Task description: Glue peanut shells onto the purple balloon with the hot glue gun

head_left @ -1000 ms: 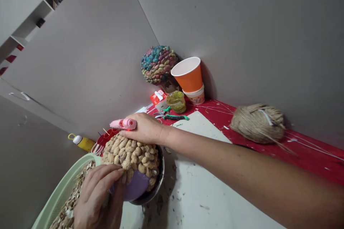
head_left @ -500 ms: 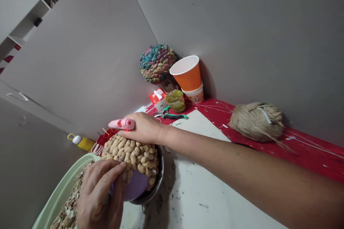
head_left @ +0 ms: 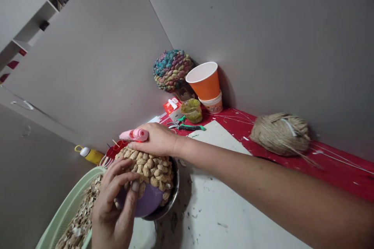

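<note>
A purple balloon-like ball [head_left: 149, 201], largely covered with rows of peanut shells [head_left: 152, 167], rests in a dark metal bowl [head_left: 176, 192]. My right hand [head_left: 154, 140] reaches across the far side of the ball, closed round a pink glue gun [head_left: 133, 135]; its nozzle is hidden. My left hand [head_left: 113, 202] is at the ball's near left side. Its fingers are bent but apart over the shells, the thumb beside a shell at the edge of the bare purple patch. Nothing shows between its fingers.
At left stands a green basket [head_left: 55, 212] of peanut shells. Behind are a yellow bottle [head_left: 94, 156], green-handled pliers [head_left: 191, 127], an orange paper cup [head_left: 206, 85], a colourful shell-covered ball [head_left: 172, 70] and a twine ball [head_left: 280, 134]. White board [head_left: 219, 190] covers part of the red table.
My left hand has shifted slightly right and turned, its fingers spreading and lifting from the shell they were pressing. My right hand and the glue gun stay nearly where they were.
</note>
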Demonstrator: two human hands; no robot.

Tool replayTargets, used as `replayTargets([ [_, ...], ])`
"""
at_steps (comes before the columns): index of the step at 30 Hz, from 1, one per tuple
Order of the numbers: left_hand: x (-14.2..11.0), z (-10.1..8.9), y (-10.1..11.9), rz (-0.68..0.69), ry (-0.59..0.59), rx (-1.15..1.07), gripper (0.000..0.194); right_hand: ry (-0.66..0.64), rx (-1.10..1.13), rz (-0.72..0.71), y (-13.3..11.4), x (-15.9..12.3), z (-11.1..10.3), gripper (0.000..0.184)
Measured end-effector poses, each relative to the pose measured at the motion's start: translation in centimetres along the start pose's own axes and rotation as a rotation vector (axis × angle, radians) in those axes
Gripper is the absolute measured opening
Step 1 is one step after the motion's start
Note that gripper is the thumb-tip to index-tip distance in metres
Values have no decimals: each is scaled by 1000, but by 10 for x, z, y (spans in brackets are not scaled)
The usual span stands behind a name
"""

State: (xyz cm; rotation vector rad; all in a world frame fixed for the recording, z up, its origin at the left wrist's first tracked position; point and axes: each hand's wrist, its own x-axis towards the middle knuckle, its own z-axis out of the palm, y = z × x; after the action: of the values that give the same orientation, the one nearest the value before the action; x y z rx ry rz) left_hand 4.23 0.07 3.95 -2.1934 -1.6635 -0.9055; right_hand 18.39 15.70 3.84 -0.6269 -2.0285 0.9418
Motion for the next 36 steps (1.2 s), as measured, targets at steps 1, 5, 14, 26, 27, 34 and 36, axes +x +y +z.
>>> replayTargets([
  [1,0,1,1,-28,16,-40,17,-11,25,-14,1,0,-1,22],
  [5,0,6,7,-178,107,-183,10,-66,148,-98,9,2,-2,31],
  [14,4,5,2,-157,102,-219,13,-282,571,-41,0,-23,-9,56],
  [26,-7,6,-8,-209,229,-439,9,-158,402,-61,-6,-43,-2,60],
  [27,-9,6,-10,-211,274,-460,10,-161,414,-64,-5,-43,-2,60],
  [34,-20,9,-11,-134,597,-462,16,-107,353,-22,0,-44,-2,44],
  [36,-23,11,-10,-103,647,-432,16,-83,334,18,0,-44,-2,35],
])
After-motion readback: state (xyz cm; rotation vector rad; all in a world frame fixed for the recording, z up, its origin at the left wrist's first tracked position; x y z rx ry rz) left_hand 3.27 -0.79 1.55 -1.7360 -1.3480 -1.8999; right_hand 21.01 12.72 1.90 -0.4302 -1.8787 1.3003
